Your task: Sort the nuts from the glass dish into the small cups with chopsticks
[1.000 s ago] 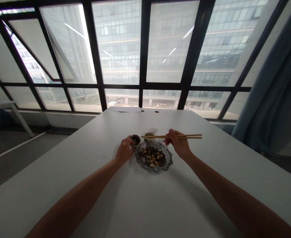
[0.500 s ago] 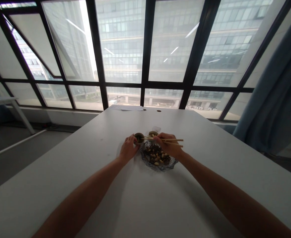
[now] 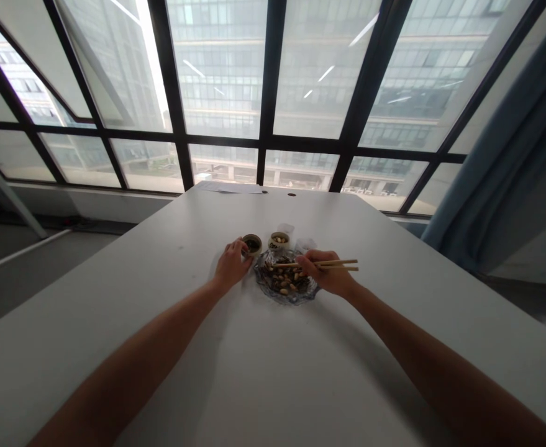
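Observation:
My right hand [image 3: 325, 268] grips a pair of wooden chopsticks [image 3: 338, 263], their tips over the left part of a clear, wavy-edged glass bowl [image 3: 279, 298]. Pale nuts [image 3: 287, 283], probably peanuts, lie mixed with dark bits in that bowl. Whether the tips pinch anything is too small to tell. My left hand [image 3: 234, 264] has its fingers round the left side of a small cup [image 3: 253, 256] with dark contents. Beside it, behind the glass bowl, stands a second small cup [image 3: 279, 246] with pale nuts inside.
Clear plastic pieces [image 3: 306, 244] lie behind the bowl on the white table [image 3: 263, 372]. White papers [image 3: 230, 187] rest at the table's far edge, before the windows. A blue curtain [image 3: 487, 186] hangs at right, and another table's leg [image 3: 16, 202] stands at left.
The chopstick tips have moved from the left cup back over the glass bowl, with my right hand shifting right. My left hand stays at its cup. The whole view has tilted down slightly.

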`<state>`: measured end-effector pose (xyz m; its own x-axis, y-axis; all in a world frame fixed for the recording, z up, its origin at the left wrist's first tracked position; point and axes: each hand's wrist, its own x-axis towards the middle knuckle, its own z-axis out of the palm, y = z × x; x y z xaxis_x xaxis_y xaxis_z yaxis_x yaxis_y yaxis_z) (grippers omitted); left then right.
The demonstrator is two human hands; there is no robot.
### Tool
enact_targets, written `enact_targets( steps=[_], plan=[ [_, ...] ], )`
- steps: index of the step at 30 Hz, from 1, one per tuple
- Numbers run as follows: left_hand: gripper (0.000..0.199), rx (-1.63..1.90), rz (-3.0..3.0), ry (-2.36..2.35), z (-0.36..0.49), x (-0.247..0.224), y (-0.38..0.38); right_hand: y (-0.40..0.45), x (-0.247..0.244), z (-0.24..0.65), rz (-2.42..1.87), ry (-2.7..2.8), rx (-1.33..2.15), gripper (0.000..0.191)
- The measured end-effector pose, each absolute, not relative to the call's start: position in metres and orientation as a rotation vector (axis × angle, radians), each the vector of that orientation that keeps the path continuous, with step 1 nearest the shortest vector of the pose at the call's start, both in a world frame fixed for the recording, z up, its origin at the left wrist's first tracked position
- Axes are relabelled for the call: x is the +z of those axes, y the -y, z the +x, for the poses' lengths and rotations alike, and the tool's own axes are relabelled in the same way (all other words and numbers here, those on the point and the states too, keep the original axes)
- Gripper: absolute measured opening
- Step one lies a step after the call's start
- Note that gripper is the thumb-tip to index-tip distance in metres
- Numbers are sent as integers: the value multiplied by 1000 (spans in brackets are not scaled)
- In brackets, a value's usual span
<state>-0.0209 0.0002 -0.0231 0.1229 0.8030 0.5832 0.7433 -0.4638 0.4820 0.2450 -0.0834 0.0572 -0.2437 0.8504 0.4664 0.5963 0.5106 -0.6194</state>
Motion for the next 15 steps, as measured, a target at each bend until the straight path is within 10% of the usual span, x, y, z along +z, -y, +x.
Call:
enact_targets(
  steps=[15],
  plan=[
    [44,1301,2342,-1500,-24,-33,-8,59,78,269,-1141,2049,517,59]
  ],
)
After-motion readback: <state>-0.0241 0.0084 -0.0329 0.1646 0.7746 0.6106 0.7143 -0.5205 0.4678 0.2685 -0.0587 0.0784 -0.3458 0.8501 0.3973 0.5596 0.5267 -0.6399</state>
